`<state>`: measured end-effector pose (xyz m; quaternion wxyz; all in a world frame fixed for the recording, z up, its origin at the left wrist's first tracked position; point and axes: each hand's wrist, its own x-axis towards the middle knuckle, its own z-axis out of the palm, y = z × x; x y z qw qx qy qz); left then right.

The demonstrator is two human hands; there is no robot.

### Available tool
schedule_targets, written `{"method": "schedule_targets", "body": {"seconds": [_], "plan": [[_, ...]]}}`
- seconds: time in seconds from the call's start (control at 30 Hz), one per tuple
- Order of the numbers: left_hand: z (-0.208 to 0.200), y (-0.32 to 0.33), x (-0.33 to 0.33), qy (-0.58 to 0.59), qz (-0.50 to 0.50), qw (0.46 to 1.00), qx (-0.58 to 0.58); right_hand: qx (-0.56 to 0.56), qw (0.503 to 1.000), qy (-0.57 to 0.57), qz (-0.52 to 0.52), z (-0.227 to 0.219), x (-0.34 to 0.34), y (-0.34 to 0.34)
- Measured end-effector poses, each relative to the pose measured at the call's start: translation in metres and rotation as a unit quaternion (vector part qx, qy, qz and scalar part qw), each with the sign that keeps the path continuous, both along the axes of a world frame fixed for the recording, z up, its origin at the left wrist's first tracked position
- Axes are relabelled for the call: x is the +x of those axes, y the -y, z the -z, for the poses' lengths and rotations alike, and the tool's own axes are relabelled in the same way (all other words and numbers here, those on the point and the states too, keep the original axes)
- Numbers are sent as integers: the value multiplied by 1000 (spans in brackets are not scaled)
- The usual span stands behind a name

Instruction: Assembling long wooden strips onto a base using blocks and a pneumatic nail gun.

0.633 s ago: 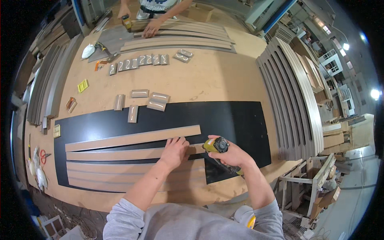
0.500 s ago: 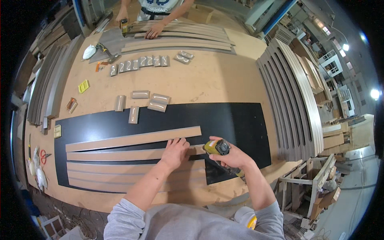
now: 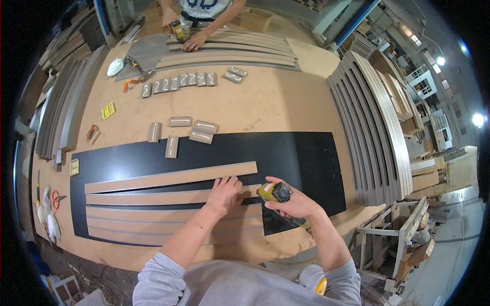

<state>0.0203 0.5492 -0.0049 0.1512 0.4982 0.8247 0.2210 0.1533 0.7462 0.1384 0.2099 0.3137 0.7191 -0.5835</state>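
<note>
My right hand (image 3: 298,201) grips a yellow-green and black nail gun (image 3: 274,192), its nose over the right end of a long tan strip (image 3: 153,198). My left hand (image 3: 225,194) lies across the same strip just left of the tool, fingers curled over its edge; what the fingertips touch is partly hidden. Above it, another tan strip (image 3: 173,177) lies slightly angled, apart from this one. Nearer to me, several strips (image 3: 148,220) lie side by side. All rest on a black board (image 3: 301,158) on the table.
Small grey blocks (image 3: 179,121) sit beyond the board; more with white squiggles (image 3: 191,79) stand in a row. Left lie red scissors (image 3: 56,200) and a yellow tray (image 3: 108,110). Slatted panels (image 3: 365,127) are stacked right. Across the table, a person's hand (image 3: 194,41) steadies strips beside another nail gun (image 3: 177,31).
My right hand and the nail gun have shifted very slightly left; my left hand stays on the strip. Across the table, the other person's tool has moved right, closer to their other hand.
</note>
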Motion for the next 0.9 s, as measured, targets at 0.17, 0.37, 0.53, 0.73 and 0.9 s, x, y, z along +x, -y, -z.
{"method": "schedule_targets", "body": {"seconds": [0.17, 0.37, 0.53, 0.73, 0.9], "plan": [[3, -2, 3, -28, -3, 998, -49, 1, 998, 19, -53, 13, -18, 11], [4, -2, 5, -23, -3, 997, -72, 5, 996, 15, -87, 14, -35, 17], [0, 0, 4, -36, 3, 996, -86, 22, 995, 30, -96, 16, -38, 18], [5, 0, 4, -9, -5, 999, -49, 8, 996, 16, -88, 14, -22, 23], [1, 1, 5, -21, -4, 1000, -21, 4, 997, 8, -79, 20, -12, 23]]}}
